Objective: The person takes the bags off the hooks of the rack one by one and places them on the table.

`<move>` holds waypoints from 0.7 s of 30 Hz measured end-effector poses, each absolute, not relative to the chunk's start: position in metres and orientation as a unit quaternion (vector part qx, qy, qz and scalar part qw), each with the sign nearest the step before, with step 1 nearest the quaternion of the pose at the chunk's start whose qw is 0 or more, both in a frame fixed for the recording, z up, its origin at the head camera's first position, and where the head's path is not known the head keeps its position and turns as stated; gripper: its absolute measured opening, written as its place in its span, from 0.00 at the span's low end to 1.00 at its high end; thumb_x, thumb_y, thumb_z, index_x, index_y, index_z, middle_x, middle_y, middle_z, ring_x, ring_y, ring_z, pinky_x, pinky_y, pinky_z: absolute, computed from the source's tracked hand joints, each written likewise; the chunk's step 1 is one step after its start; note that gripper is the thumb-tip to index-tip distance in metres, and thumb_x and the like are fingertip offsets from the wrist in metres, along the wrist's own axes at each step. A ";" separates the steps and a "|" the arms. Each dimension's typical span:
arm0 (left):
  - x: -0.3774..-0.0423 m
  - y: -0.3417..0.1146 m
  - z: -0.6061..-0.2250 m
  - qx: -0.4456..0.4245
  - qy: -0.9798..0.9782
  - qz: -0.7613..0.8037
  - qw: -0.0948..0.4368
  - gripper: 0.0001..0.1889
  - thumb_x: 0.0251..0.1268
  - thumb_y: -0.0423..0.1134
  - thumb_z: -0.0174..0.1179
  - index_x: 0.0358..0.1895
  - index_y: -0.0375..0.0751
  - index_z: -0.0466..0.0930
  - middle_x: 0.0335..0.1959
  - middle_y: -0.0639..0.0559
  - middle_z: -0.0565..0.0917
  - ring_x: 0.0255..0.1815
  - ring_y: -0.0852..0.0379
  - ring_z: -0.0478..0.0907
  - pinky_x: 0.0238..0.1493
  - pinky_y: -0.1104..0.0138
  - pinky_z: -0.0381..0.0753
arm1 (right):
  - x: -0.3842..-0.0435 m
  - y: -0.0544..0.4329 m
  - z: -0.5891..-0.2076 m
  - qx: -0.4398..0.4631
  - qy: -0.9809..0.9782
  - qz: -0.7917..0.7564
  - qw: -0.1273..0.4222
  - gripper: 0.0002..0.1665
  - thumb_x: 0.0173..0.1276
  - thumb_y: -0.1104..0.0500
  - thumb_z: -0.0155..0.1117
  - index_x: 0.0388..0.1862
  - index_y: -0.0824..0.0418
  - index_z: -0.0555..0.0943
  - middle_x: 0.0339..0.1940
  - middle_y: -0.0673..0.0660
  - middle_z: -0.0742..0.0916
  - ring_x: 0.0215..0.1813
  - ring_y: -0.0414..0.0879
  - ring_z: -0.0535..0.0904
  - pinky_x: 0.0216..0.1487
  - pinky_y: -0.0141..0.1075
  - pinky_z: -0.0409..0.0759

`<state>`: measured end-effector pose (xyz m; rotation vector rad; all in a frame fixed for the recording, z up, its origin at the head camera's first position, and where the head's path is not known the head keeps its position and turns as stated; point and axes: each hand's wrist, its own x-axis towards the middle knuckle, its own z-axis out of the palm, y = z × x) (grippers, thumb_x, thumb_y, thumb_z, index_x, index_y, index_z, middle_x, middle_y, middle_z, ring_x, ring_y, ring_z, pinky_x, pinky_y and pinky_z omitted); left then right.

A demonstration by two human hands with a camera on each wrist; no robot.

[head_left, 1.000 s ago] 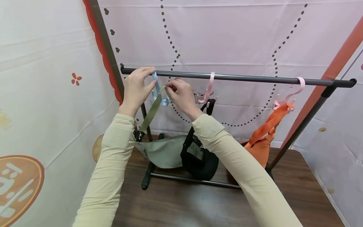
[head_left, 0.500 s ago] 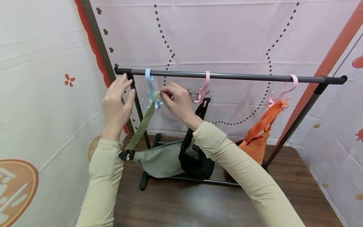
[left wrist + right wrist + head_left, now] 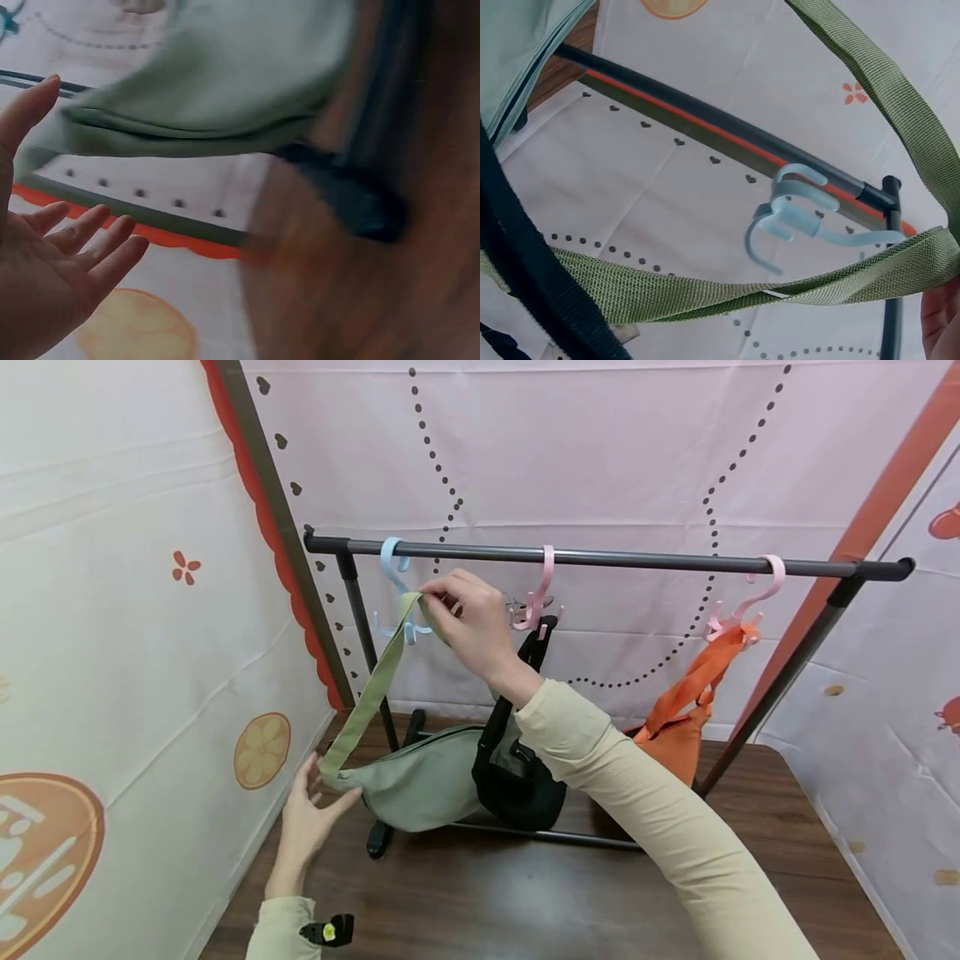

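My right hand (image 3: 472,618) pinches the top of a green webbing strap (image 3: 375,685), right beside a light blue multi-prong hook (image 3: 392,568) on the rack's bar. That strap runs down to the left end of a grey-green waist bag (image 3: 423,781). My left hand (image 3: 311,818) is low at this end of the bag, fingers spread. In the left wrist view its palm and fingers (image 3: 112,240) lie apart from the bag (image 3: 210,90). The right wrist view shows the strap (image 3: 667,292) twisted in front of the blue hook (image 3: 795,214); only a fingertip's edge shows there.
A black bag (image 3: 521,789) hangs from a pink hook (image 3: 542,593), partly overlapping the waist bag. To the right, an orange bag (image 3: 678,743) hangs from another pink hook (image 3: 768,585). The dark rack bar (image 3: 637,560) spans above a wooden surface (image 3: 480,902).
My left hand has left the blue hook at the bar and dropped to the waist bag's left end. The right hand still pinches the strap near the hook. The view has shifted slightly.
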<state>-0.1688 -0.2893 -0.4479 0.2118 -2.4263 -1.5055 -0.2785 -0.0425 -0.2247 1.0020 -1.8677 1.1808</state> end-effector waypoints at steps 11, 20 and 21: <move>-0.155 -0.276 -0.510 0.146 -0.756 -0.636 0.059 0.36 0.56 0.41 0.63 0.66 0.40 0.56 0.62 0.43 0.63 0.60 0.50 0.64 0.56 0.61 0.71 | -0.255 -0.050 -0.212 0.409 -0.696 0.491 0.327 0.05 0.60 0.70 0.60 0.33 0.68 0.83 0.28 0.57 0.82 0.27 0.40 0.75 0.29 0.25 0.75; -0.145 -0.271 -0.513 0.186 -0.678 -0.689 0.175 0.23 0.56 0.35 0.62 0.55 0.33 0.69 0.34 0.65 0.78 0.36 0.70 0.76 0.37 0.78 0.77 | -0.239 -0.050 -0.211 0.427 -0.683 0.495 0.327 0.05 0.59 0.70 0.60 0.32 0.68 0.83 0.28 0.57 0.83 0.27 0.40 0.75 0.28 0.28 0.77; -0.145 -0.273 -0.517 0.181 -0.665 -0.699 0.191 0.23 0.56 0.34 0.62 0.55 0.32 0.70 0.34 0.63 0.78 0.35 0.69 0.76 0.36 0.78 0.77 | -0.238 -0.050 -0.211 0.426 -0.684 0.496 0.325 0.05 0.59 0.70 0.60 0.32 0.68 0.83 0.28 0.57 0.83 0.27 0.40 0.75 0.28 0.28 0.77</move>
